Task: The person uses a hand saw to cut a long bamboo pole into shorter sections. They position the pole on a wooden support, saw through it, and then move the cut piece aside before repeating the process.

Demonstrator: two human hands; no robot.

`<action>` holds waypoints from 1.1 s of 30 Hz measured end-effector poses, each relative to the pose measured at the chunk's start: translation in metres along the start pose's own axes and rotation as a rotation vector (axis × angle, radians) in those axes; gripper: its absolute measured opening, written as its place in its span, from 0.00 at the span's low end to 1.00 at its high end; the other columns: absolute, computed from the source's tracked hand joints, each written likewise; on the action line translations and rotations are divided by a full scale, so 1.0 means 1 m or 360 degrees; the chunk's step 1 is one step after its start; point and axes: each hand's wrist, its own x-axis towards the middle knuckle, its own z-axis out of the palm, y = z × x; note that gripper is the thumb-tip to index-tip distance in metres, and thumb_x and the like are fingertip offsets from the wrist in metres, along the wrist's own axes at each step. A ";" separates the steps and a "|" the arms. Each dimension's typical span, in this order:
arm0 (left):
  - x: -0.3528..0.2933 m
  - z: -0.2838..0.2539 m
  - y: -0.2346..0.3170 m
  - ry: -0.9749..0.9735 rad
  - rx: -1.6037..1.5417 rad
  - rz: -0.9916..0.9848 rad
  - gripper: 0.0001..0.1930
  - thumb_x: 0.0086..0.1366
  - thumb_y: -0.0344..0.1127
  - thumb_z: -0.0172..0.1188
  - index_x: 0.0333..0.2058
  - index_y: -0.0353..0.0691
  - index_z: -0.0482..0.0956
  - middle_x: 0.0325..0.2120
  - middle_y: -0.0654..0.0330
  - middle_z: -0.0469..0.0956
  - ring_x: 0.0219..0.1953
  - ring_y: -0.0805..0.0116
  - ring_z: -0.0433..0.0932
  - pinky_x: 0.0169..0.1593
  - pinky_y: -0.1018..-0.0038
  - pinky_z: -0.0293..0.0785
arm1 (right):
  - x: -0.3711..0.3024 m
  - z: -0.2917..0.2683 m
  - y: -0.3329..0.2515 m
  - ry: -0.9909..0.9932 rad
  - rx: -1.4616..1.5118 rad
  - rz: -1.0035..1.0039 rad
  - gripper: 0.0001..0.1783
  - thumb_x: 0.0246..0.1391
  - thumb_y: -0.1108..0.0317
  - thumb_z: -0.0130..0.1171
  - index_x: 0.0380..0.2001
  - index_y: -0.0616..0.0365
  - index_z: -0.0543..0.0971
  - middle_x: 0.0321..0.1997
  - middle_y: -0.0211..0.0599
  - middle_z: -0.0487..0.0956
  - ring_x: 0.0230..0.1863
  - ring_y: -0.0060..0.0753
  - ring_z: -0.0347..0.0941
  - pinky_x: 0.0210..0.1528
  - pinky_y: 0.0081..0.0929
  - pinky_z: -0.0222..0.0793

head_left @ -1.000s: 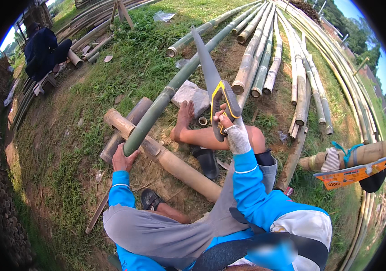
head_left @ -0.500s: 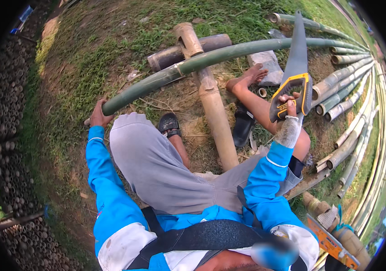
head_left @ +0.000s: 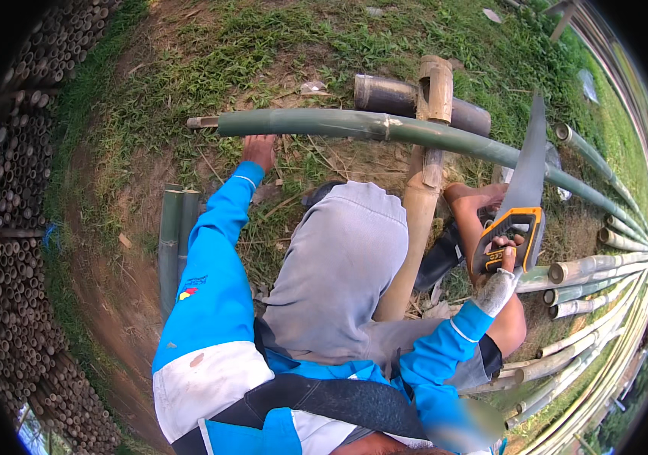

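Note:
A long green bamboo pole point(head_left: 301, 123) lies across a bamboo support point(head_left: 412, 235) standing between my legs. At the pole's left part, my left hand point(head_left: 259, 152) reaches in from the near side. Its fingers pass beneath the pole and are partly hidden. From the pole's left end a short brown stick point(head_left: 202, 122) juts out. My right hand point(head_left: 508, 254) is closed around the black-and-yellow handle of a handsaw point(head_left: 527, 178). The blade points up and away, in front of the pole in this view; I cannot tell if they touch.
A thick dark bamboo piece point(head_left: 385, 94) crosses the support's top. Two short green bamboo lengths point(head_left: 170, 235) are left of my knee. Several cut poles point(head_left: 597, 267) fan out at the right. Stacked bamboo point(head_left: 20, 303) fills the far left. My bare foot point(head_left: 472, 196) is near the saw.
The view has swung left. The pole's left end now lies farther from me, and my left hand sits inward from that end. My right hand still grips the saw.

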 end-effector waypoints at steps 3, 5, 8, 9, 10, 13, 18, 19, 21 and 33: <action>0.038 0.015 0.012 0.0279 -0.0089 -0.0014 0.28 0.68 0.32 0.58 0.67 0.45 0.74 0.66 0.44 0.73 0.69 0.40 0.69 0.74 0.47 0.61 | 0.002 -0.004 0.002 0.0024 -0.0010 0.0038 0.24 0.70 0.71 0.61 0.65 0.61 0.69 0.47 0.37 0.80 0.52 0.33 0.79 0.57 0.30 0.76; 0.065 0.019 0.008 0.0234 -0.0101 -0.0183 0.30 0.64 0.35 0.63 0.66 0.42 0.74 0.66 0.45 0.74 0.69 0.39 0.69 0.73 0.47 0.63 | 0.003 -0.009 0.003 -0.0014 -0.0043 0.0038 0.23 0.70 0.71 0.60 0.65 0.61 0.69 0.48 0.37 0.81 0.50 0.32 0.80 0.56 0.29 0.77; 0.066 0.034 -0.026 0.0259 -0.0108 -0.0112 0.32 0.63 0.37 0.66 0.66 0.42 0.73 0.65 0.45 0.74 0.68 0.39 0.70 0.72 0.47 0.65 | 0.010 -0.001 0.012 -0.0071 0.0048 0.0107 0.23 0.71 0.70 0.60 0.65 0.60 0.69 0.47 0.36 0.80 0.49 0.30 0.80 0.54 0.28 0.77; 0.062 0.034 -0.040 0.0279 -0.0102 -0.0032 0.32 0.63 0.37 0.66 0.67 0.42 0.72 0.65 0.45 0.75 0.68 0.39 0.71 0.72 0.47 0.65 | 0.010 0.004 0.011 -0.0036 -0.0006 0.0125 0.23 0.71 0.71 0.60 0.64 0.61 0.69 0.47 0.37 0.79 0.49 0.29 0.79 0.54 0.28 0.77; 0.056 0.031 -0.024 0.0228 0.0087 0.0171 0.32 0.64 0.37 0.65 0.68 0.43 0.71 0.65 0.45 0.75 0.67 0.40 0.72 0.71 0.48 0.66 | 0.007 -0.003 0.010 -0.0051 -0.0032 0.0081 0.22 0.70 0.72 0.60 0.64 0.62 0.69 0.48 0.38 0.79 0.48 0.29 0.78 0.55 0.29 0.77; 0.018 -0.013 -0.007 -0.0256 0.0041 0.0216 0.32 0.67 0.35 0.64 0.69 0.47 0.69 0.59 0.47 0.78 0.62 0.44 0.76 0.66 0.51 0.71 | 0.003 -0.013 0.009 -0.0003 0.0073 0.0022 0.22 0.70 0.72 0.60 0.64 0.61 0.69 0.48 0.38 0.79 0.48 0.30 0.78 0.55 0.29 0.77; -0.083 -0.053 -0.039 -0.0009 0.0204 0.0488 0.35 0.65 0.37 0.68 0.70 0.54 0.69 0.42 0.56 0.78 0.47 0.52 0.80 0.54 0.56 0.74 | 0.004 -0.004 0.001 0.0050 0.0124 0.0087 0.21 0.70 0.71 0.62 0.62 0.58 0.72 0.44 0.35 0.79 0.46 0.29 0.78 0.54 0.30 0.76; -0.100 -0.064 -0.037 0.0243 0.0145 0.0606 0.35 0.64 0.37 0.68 0.70 0.55 0.70 0.39 0.58 0.77 0.43 0.54 0.80 0.50 0.57 0.74 | 0.003 -0.005 -0.002 0.0058 0.0142 0.0047 0.22 0.70 0.72 0.61 0.63 0.60 0.71 0.45 0.35 0.79 0.47 0.30 0.78 0.55 0.30 0.76; -0.117 -0.099 -0.016 0.0305 0.0097 0.0704 0.34 0.64 0.42 0.70 0.69 0.57 0.72 0.37 0.61 0.77 0.42 0.57 0.80 0.47 0.59 0.73 | 0.004 -0.015 0.000 0.0080 0.0189 -0.0034 0.22 0.69 0.74 0.61 0.64 0.62 0.70 0.45 0.35 0.77 0.47 0.31 0.77 0.57 0.30 0.75; 0.017 -0.155 0.093 0.0646 -0.0395 0.0866 0.35 0.60 0.41 0.75 0.67 0.63 0.77 0.45 0.58 0.77 0.49 0.51 0.77 0.52 0.54 0.78 | -0.001 -0.018 -0.008 -0.0035 0.0306 0.0007 0.21 0.70 0.71 0.62 0.62 0.58 0.72 0.46 0.32 0.78 0.49 0.30 0.77 0.59 0.31 0.72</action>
